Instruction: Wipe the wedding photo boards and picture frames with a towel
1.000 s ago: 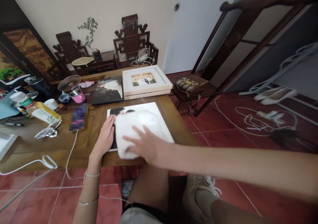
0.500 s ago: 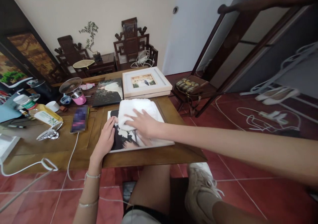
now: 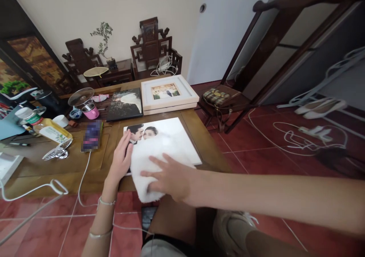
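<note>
A photo panel (image 3: 182,131) with a white ground and a printed couple lies on the wooden table near its front edge. My right hand (image 3: 173,177) is on a folded white towel (image 3: 142,173), fingers spread over it and a lower finger bent into a fold. The towel covers the panel's lower left part and hangs past the table's front edge. My left hand (image 3: 122,154) rests along the panel's left edge, its fingers stretched out and touching it.
Behind the panel lie a dark photo panel (image 3: 125,104) and a pale framed picture (image 3: 168,93). To the left are a phone (image 3: 91,135) with a cable, a clear hair claw (image 3: 58,150), an oil bottle (image 3: 54,129) and a pink cup (image 3: 90,111). A chair (image 3: 236,93) holding a plaid bag stands right.
My right hand has slid the towel toward me, from the panel's upper part to beyond its front edge. The printed heads are now uncovered. My left hand stays at the left edge.
</note>
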Demonstrator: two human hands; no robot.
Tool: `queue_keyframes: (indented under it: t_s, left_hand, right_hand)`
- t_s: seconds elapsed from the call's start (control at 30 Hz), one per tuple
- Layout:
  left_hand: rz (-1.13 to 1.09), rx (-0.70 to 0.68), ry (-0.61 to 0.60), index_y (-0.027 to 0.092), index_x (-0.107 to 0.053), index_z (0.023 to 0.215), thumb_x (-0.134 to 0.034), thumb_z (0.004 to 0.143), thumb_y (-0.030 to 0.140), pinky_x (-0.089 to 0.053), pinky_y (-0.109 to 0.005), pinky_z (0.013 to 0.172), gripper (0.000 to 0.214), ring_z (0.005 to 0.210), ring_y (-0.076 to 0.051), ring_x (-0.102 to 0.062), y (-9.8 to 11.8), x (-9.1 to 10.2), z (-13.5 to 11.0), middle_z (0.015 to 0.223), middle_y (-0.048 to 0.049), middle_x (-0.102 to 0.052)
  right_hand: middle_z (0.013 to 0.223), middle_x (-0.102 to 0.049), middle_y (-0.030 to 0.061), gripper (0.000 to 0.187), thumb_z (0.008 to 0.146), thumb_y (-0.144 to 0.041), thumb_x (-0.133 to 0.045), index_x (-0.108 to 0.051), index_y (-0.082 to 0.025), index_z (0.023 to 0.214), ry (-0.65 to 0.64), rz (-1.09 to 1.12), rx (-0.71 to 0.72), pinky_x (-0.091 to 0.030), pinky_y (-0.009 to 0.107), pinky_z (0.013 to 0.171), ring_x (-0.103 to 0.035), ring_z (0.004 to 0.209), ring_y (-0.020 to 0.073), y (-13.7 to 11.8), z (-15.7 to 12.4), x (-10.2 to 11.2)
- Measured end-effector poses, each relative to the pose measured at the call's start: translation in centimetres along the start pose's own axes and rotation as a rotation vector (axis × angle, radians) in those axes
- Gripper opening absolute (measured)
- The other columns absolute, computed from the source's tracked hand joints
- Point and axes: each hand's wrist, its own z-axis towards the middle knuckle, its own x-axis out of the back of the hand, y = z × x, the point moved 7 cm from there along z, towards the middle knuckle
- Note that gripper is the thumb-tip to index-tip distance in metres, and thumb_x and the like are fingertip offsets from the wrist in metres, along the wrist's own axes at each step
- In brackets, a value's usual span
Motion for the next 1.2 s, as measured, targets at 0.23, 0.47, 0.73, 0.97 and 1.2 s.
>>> queue_keyframes:
  t_s: [0.23, 0.47, 0.73, 0.97, 1.2]
  left_hand:
    - [0.073, -0.053, -0.1, 0.019, -0.06, 0.128, -0.047, 0.096, 0.034, -0.037, -0.041, 0.113, 0.039, 0.13, -0.022, -0.05, 0.1, -1.1, 0.1, 0.136, -0.0071, -0.058]
    - [0.11, -0.025, -0.111, 0.017, -0.064, 0.124, -0.048, 0.095, 0.034, -0.041, -0.042, 0.109, 0.037, 0.127, -0.025, -0.054, -0.2, -1.0, 0.2, 0.132, -0.0083, -0.061]
    - [0.099, -0.021, -0.118, 0.019, -0.068, 0.115, -0.048, 0.095, 0.033, -0.049, -0.041, 0.099, 0.032, 0.111, -0.026, -0.064, -0.1, -1.0, 0.3, 0.118, -0.0084, -0.07]
    - [0.055, -0.006, -0.132, 0.02, -0.058, 0.131, -0.047, 0.095, 0.034, -0.034, -0.043, 0.114, 0.04, 0.133, -0.023, -0.046, -0.4, -1.2, 0.3, 0.14, -0.0074, -0.055]
    - [0.079, 0.028, -0.159, 0.018, -0.049, 0.139, -0.044, 0.096, 0.035, -0.024, -0.043, 0.118, 0.047, 0.142, -0.021, -0.032, -0.7, -1.4, 0.1, 0.151, -0.0103, -0.039]
  right_hand:
    - [0.118, -0.065, 0.0164, 0.06, 0.076, 0.0, -0.046, -0.056, -0.024, 0.131, 0.092, 0.076, -0.346, -0.048, 0.044, 0.084, -0.052, 0.122, 0.0361, 7.3, -2.2, 2.1]
    - [0.116, -0.067, 0.0099, 0.048, 0.083, -0.013, -0.049, -0.055, -0.02, 0.13, 0.244, 0.136, -0.238, -0.044, 0.029, 0.078, -0.062, 0.103, 0.0253, 11.1, 5.3, 6.1]
    - [0.111, -0.068, 0.0132, 0.046, 0.081, -0.008, -0.048, -0.058, -0.016, 0.126, 0.189, 0.053, -0.11, -0.041, 0.028, 0.066, -0.063, 0.091, 0.0235, 8.8, 9.7, 7.6]
    - [0.106, -0.069, 0.0128, 0.053, 0.079, -0.003, -0.044, -0.057, -0.017, 0.128, 0.181, 0.032, -0.261, -0.044, 0.03, 0.073, -0.064, 0.093, 0.0248, 13.1, 2.0, 5.2]
    - [0.127, -0.06, 0.0166, 0.071, 0.068, 0.006, -0.042, -0.053, -0.018, 0.134, 0.19, -0.089, -0.476, -0.049, 0.037, 0.084, -0.063, 0.107, 0.0285, 16.0, -5.1, 2.0]
